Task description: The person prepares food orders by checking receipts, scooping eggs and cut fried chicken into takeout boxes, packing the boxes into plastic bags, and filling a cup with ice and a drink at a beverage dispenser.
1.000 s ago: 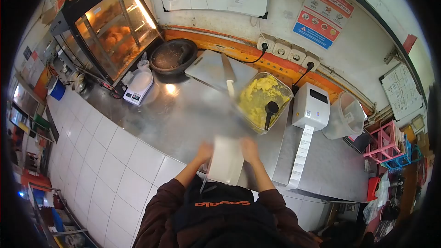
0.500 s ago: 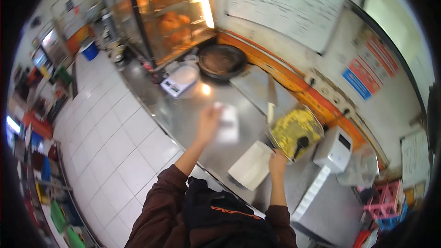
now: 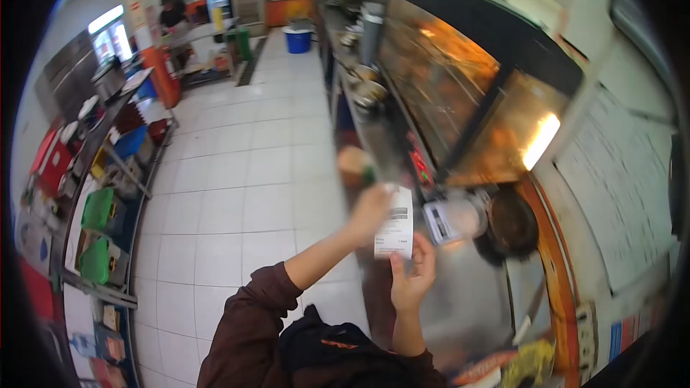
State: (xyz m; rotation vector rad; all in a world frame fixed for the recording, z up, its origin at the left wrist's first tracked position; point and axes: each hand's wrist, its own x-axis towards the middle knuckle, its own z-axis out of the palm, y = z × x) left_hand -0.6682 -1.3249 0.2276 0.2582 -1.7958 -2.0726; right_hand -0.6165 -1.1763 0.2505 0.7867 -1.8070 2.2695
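A white printed receipt [image 3: 395, 228] is held up over the steel counter [image 3: 460, 294], with dark bars and lines of text on it. My left hand [image 3: 372, 213] grips it at its upper left, fingers closed on the paper. My right hand [image 3: 412, 274] pinches its lower edge between thumb and fingers. Just right of the receipt stands a white scale [image 3: 441, 220] with a pale round dish on top. Beyond the scale sits a round dark pan [image 3: 512, 221].
A lit glass warming cabinet [image 3: 460, 65] stands along the counter. A knife [image 3: 530, 315] and a tray of yellow food [image 3: 532, 365] lie at lower right. White floor tiles [image 3: 215, 215] stretch left, towards shelving with green bins [image 3: 100, 262]. A blue bucket [image 3: 298, 39] stands far back.
The view has swung left towards the aisle and cabinet. My right hand has left the white rectangular dish by the yellow food and now holds the receipt together with my left hand.
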